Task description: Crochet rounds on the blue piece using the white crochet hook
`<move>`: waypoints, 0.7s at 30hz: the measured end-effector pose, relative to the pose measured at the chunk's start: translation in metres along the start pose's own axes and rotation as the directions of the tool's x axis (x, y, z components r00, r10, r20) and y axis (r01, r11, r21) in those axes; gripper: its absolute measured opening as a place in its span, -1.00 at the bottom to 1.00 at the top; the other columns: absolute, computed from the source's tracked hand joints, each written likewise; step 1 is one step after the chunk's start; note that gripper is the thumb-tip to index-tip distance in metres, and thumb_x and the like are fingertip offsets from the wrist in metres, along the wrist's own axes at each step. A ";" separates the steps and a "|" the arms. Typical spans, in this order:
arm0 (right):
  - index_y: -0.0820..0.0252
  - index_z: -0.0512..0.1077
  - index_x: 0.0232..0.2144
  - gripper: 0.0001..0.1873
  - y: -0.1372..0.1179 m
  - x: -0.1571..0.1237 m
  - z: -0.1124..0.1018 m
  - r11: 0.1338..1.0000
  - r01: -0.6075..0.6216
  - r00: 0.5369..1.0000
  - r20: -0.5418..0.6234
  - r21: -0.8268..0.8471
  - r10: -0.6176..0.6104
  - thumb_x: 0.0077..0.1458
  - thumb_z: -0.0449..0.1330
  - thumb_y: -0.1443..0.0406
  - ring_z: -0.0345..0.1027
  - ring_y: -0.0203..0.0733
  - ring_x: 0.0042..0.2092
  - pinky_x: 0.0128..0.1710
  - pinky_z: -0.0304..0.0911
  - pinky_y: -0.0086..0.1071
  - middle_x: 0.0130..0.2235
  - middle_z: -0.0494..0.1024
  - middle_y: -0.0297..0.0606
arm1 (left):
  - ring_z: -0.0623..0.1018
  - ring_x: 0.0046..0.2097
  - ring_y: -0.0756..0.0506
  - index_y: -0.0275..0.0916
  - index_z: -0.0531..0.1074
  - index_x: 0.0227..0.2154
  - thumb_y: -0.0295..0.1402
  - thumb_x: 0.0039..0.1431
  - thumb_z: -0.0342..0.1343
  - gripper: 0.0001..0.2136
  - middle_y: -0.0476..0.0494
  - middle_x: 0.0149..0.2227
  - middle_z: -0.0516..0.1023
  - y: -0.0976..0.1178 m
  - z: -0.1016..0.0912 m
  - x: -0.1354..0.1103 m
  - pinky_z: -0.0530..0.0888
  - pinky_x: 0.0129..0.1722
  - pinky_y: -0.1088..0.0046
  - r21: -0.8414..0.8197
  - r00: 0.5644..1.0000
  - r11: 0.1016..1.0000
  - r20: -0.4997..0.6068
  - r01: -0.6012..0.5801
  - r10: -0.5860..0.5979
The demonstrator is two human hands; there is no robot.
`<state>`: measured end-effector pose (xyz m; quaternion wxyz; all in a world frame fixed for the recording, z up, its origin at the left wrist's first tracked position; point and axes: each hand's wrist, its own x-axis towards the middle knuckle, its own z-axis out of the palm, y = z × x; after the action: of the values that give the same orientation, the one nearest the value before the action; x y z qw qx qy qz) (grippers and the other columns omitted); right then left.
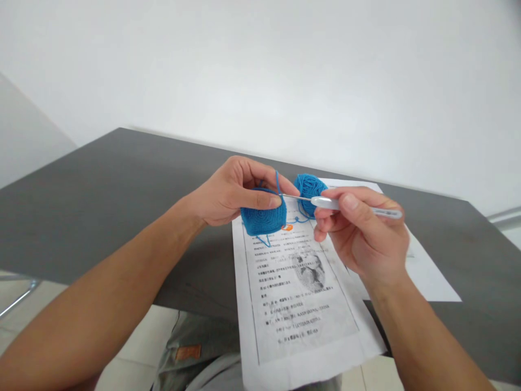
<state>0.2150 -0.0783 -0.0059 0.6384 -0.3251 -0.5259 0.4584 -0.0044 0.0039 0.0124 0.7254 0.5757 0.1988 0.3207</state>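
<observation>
My left hand [248, 187] pinches a blue crocheted piece [264, 218] between thumb and fingers, with a strand of blue yarn running up by the index finger. In my right hand [362, 231] is a crochet hook [325, 203] with a pale grey handle, its thin metal shaft pointing left. The hook's tip meets the upper right edge of the crocheted piece; the exact stitch is too small to make out. Just behind, between both hands, lies a ball of blue yarn [310, 187]. A small orange clip-like thing [287, 227] shows at the piece's lower right.
Under the hands a printed sheet [301, 326] with text and a dark picture overhangs the near edge of the dark grey table [122, 201]. Another white sheet [431, 279] lies to the right. A white wall [260, 81] stands behind the table.
</observation>
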 end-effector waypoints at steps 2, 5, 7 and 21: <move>0.06 0.74 -0.26 -0.84 0.006 0.000 0.007 0.998 -0.021 0.999 -0.028 0.063 0.023 0.13 0.52 0.16 0.61 -0.26 -0.51 -0.54 0.62 -0.44 -0.40 0.76 -0.36 | 0.66 -0.42 -0.01 -0.32 0.75 -0.35 -0.48 -0.05 0.55 -0.83 -0.15 -0.39 0.75 -0.003 0.004 0.002 0.59 -0.41 0.58 -0.061 0.999 0.998 -0.027 -0.024 0.022; 0.05 0.74 -0.22 -0.85 0.013 0.000 0.013 0.993 -0.026 0.999 -0.025 0.116 0.029 0.15 0.51 0.18 0.65 -0.26 -0.45 -0.41 0.68 -0.41 -0.36 0.77 -0.37 | 0.65 -0.44 0.01 -0.33 0.74 -0.35 -0.50 -0.05 0.56 -0.83 -0.12 -0.42 0.74 -0.007 0.010 0.004 0.60 -0.39 0.59 -0.135 0.998 0.991 -0.060 -0.021 0.013; 0.05 0.73 -0.20 -0.85 0.015 0.000 0.015 0.992 -0.020 1.000 -0.013 0.126 0.022 0.16 0.51 0.19 0.66 -0.26 -0.43 -0.39 0.68 -0.40 -0.35 0.77 -0.37 | 0.66 -0.43 0.00 -0.34 0.73 -0.35 -0.50 -0.07 0.58 -0.80 -0.12 -0.41 0.74 -0.009 0.013 0.005 0.62 -0.37 0.56 -0.170 0.997 0.985 -0.071 -0.003 -0.009; 0.01 0.71 -0.16 -0.86 0.016 0.001 0.008 0.998 0.042 0.999 -0.013 0.055 -0.041 0.24 0.45 0.17 0.64 -0.26 -0.40 -0.42 0.66 -0.40 -0.32 0.77 -0.38 | 0.68 -0.35 -0.02 -0.32 0.75 -0.27 -0.53 -0.07 0.56 -0.75 -0.15 -0.33 0.77 -0.012 0.018 0.004 0.62 -0.30 0.52 -0.144 0.996 0.989 -0.082 -0.041 0.030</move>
<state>0.2033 -0.0723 -0.0178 0.6595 -0.2992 -0.5160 0.4575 0.0131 -0.0078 0.0056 0.7511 0.5114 0.1933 0.3700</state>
